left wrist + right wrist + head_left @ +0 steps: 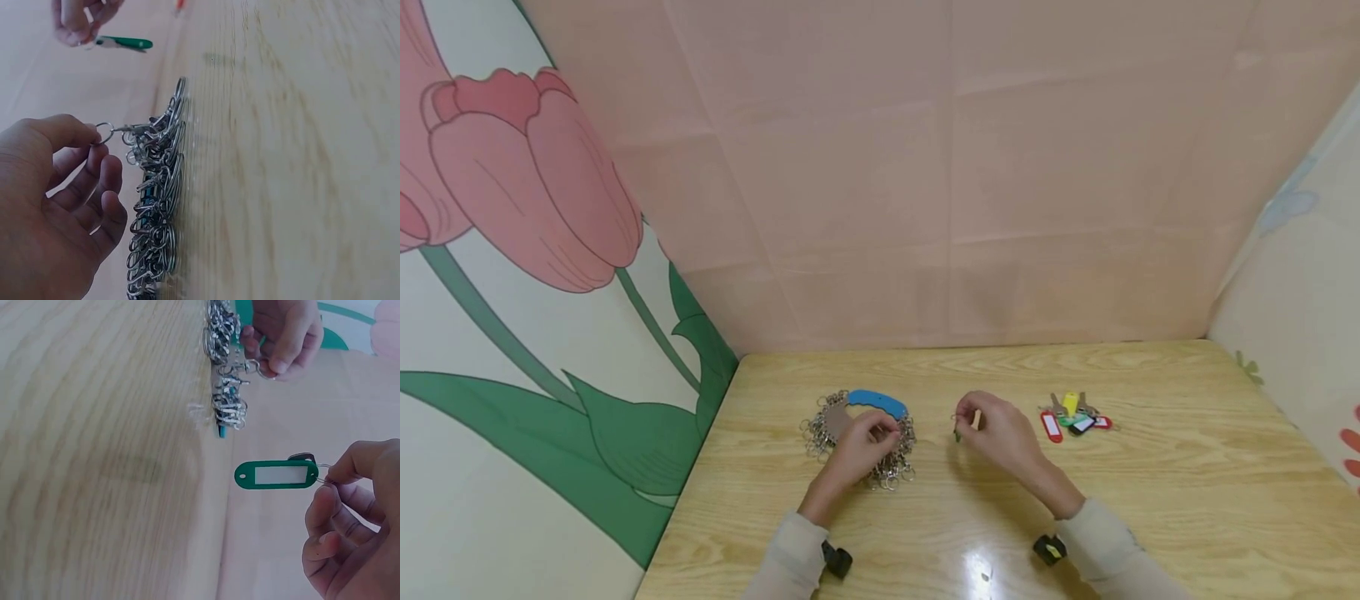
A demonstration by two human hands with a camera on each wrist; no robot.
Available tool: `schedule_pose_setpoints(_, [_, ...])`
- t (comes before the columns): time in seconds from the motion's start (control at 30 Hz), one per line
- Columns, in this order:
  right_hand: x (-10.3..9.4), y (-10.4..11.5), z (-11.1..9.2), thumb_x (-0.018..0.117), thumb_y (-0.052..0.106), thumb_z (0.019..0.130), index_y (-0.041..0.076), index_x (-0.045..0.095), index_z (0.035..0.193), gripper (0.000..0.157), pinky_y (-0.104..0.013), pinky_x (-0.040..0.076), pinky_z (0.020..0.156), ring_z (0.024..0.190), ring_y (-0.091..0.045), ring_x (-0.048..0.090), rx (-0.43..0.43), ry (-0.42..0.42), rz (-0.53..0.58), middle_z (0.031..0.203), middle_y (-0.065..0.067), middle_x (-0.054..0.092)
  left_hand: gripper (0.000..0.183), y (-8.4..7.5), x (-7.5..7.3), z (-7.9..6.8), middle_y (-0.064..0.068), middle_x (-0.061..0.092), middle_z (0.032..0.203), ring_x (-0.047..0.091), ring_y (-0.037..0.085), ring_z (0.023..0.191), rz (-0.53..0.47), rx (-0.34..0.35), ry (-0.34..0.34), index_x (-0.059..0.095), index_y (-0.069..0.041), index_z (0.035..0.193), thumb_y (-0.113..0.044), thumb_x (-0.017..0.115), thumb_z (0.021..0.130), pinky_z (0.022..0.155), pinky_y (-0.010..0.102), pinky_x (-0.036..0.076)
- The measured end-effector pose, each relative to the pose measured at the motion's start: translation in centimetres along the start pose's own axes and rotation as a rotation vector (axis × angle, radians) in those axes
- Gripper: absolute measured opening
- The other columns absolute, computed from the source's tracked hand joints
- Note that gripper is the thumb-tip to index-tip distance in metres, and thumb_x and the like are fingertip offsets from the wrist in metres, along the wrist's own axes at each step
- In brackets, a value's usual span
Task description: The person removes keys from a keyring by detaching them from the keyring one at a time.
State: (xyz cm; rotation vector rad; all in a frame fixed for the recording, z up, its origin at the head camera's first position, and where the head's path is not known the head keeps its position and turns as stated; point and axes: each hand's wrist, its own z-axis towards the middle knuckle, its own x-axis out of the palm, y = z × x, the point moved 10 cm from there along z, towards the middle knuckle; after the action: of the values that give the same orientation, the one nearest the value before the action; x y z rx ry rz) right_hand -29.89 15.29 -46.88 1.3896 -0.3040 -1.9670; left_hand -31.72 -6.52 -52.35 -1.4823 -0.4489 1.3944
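My left hand (859, 447) pinches a metal split ring (112, 129) between thumb and forefinger, at the bunch of silver rings and clasps (159, 206). This ring joins a small clasp at the bunch's edge. The bunch lines a curved holder with a blue section (878, 402) on the table. To the right, my right hand (1000, 429) pinches the thin wire ring (323, 466) of a green key tag (244, 469). The tag has a white label and hangs above the table, with a key (302, 457) partly hidden behind it.
On the right of the wooden table (1210, 475) lies a small pile of keys and tags, with a red tag (1051, 427), a yellow one (1071, 404) and a black one (1082, 425). A pink wall covering (850, 208) rises behind the table, and a tulip-printed panel (527, 167) stands at left.
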Motion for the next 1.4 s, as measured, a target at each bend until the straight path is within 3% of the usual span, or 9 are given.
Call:
schedule_pose_setpoints(0.2, [-0.8, -0.9, 0.0, 0.078, 0.012, 0.092, 0.019, 0.071, 0.092, 0.01, -0.022, 0.044, 0.057, 0.063, -0.003, 0.053, 0.021, 0.009, -0.012, 0.084, 0.008, 0.066, 0.013, 0.3, -0.1, -0.1, 0.005, 0.074, 0.101, 0.065, 0.009, 0.081, -0.026, -0.033, -0.005, 0.074, -0.005, 0.111, -0.015, 0.069, 0.105, 0.072, 0.023, 0.055])
schedule_pose_setpoints(0.73, [-3.7, -2.6, 0.3, 0.077, 0.009, 0.093, 0.017, 0.071, 0.095, 0.01, -0.022, 0.044, 0.053, 0.062, -0.005, 0.053, 0.008, -0.047, -0.02, 0.084, 0.004, 0.069, 0.01, 1.5, -0.6, -0.3, -0.001, 0.072, 0.094, 0.063, 0.01, 0.08, 0.022, -0.08, -0.01, 0.077, -0.011, 0.109, -0.017, 0.071, 0.104, 0.07, 0.023, 0.054])
schedule_pose_setpoints(1.2, [-5.5, -4.5, 0.4, 0.072, 0.007, 0.092, 0.017, 0.071, 0.093, 0.01, -0.024, 0.044, 0.054, 0.06, -0.007, 0.053, 0.034, -0.078, -0.052, 0.083, 0.003, 0.068, 0.007, 1.3, -1.1, -0.4, 0.0, 0.072, 0.091, 0.061, 0.011, 0.076, 0.062, -0.043, -0.024, 0.076, -0.013, 0.105, -0.018, 0.071, 0.104, 0.065, 0.023, 0.051])
schedule_pose_setpoints(1.4, [-6.0, -5.3, 0.4, 0.071, 0.006, 0.094, 0.015, 0.071, 0.095, 0.009, -0.024, 0.044, 0.054, 0.061, -0.009, 0.054, 0.046, -0.076, -0.058, 0.085, 0.0, 0.069, 0.008, 0.9, -1.3, -0.5, -0.002, 0.071, 0.088, 0.059, 0.006, 0.072, 0.134, 0.003, -0.036, 0.078, -0.013, 0.103, -0.018, 0.073, 0.103, 0.065, 0.022, 0.051])
